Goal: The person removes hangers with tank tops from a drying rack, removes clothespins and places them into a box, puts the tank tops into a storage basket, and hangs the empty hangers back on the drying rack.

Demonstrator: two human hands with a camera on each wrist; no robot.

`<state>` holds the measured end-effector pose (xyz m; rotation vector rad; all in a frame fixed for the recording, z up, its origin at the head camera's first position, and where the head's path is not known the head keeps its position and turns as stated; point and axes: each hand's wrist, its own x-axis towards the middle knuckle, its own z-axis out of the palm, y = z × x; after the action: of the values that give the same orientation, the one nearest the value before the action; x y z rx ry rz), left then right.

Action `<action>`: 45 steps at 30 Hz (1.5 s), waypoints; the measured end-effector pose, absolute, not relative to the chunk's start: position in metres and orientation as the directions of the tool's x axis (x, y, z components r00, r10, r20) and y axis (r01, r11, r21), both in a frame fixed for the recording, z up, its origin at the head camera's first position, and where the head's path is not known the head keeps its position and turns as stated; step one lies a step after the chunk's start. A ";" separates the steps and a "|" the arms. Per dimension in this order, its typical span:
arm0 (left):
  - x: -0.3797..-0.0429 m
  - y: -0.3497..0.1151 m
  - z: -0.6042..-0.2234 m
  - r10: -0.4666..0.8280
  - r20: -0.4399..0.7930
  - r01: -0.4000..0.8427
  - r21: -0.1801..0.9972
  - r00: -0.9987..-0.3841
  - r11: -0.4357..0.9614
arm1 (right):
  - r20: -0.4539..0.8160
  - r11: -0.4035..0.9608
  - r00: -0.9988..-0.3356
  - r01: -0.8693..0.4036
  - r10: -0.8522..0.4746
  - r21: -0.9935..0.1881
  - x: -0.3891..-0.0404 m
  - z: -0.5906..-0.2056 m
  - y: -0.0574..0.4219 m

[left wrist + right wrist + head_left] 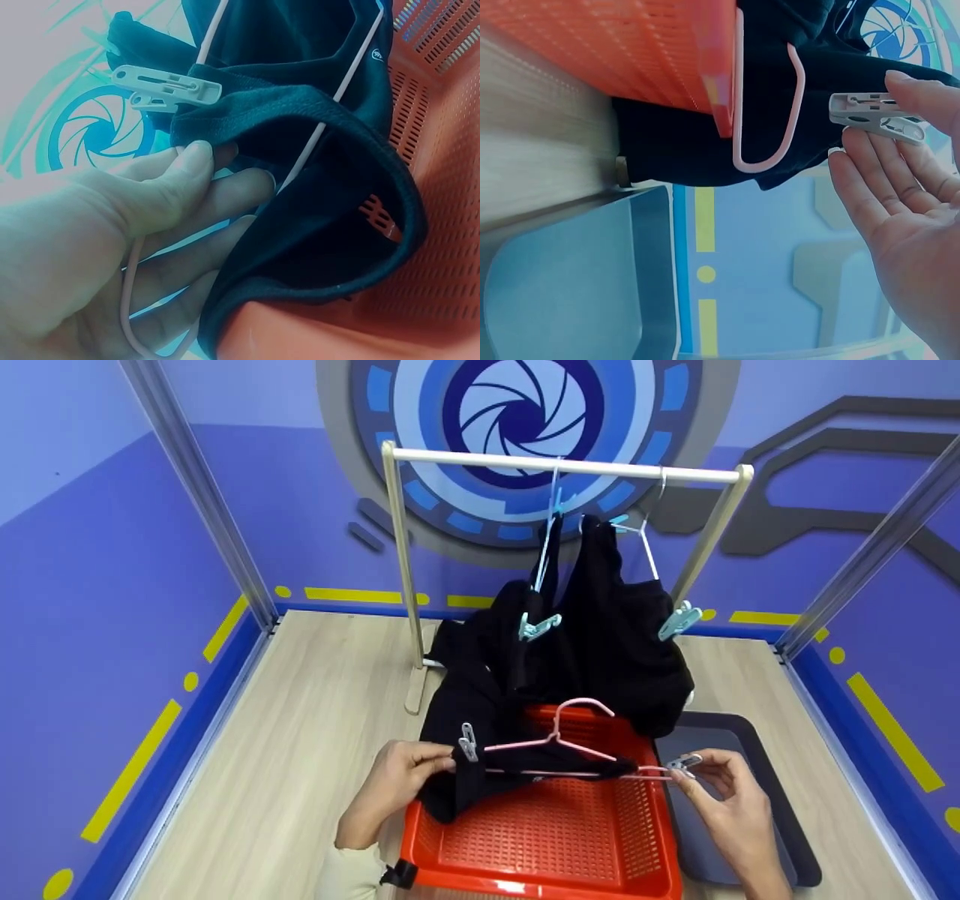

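Observation:
My left hand [394, 780] pinches the edge of a black garment [469, 791] between thumb and forefinger. Beside those fingers, a grey clothespin [166, 88] is clipped on the cloth. A pink hanger [556, 729] runs through the garment, its hook upward; one rounded end pokes out bare on the right. Near that end, my right hand [731, 806] holds a second grey clothespin [866, 109] between thumb and fingers. In the right wrist view this clothespin is apart from the hanger, in front of black cloth.
Beneath the garment stands a red perforated basket [540, 879]. A dark grey tray [787, 817] lies to its right. Behind, a wooden rack [465, 457] carries black clothes [615, 645] on hangers with light-blue clothespins [681, 621].

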<state>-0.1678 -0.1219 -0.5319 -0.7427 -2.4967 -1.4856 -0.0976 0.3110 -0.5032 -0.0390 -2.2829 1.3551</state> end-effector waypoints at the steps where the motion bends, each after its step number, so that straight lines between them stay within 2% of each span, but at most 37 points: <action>1: -0.168 -0.122 -0.532 0.340 0.362 0.480 0.786 -0.868 0.389 | 0.387 0.507 -0.882 -0.211 0.270 -0.836 -0.098 -0.503 0.312; 13: -0.166 -0.123 -0.531 0.341 0.355 0.474 0.791 -0.871 0.387 | 0.346 0.597 -0.881 -0.094 0.323 -0.797 -0.097 -0.511 0.328; 26: -0.167 -0.124 -0.534 0.358 0.411 0.530 0.768 -0.839 0.361 | 0.218 0.737 -0.892 0.167 0.396 -0.655 -0.100 -0.515 0.342; 34: -0.167 -0.124 -0.534 0.355 0.365 0.489 0.785 -0.861 0.380 | 0.191 0.742 -0.887 0.215 0.421 -0.635 -0.103 -0.522 0.348; 45: -0.168 -0.123 -0.532 0.364 0.352 0.482 0.791 -0.862 0.377 | 0.133 0.740 -0.893 0.264 0.430 -0.618 -0.105 -0.538 0.350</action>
<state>-0.1679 -0.1232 -0.5319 -0.7742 -2.5055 -1.5027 -0.1054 0.3503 -0.5384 -0.5452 -2.6740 0.8910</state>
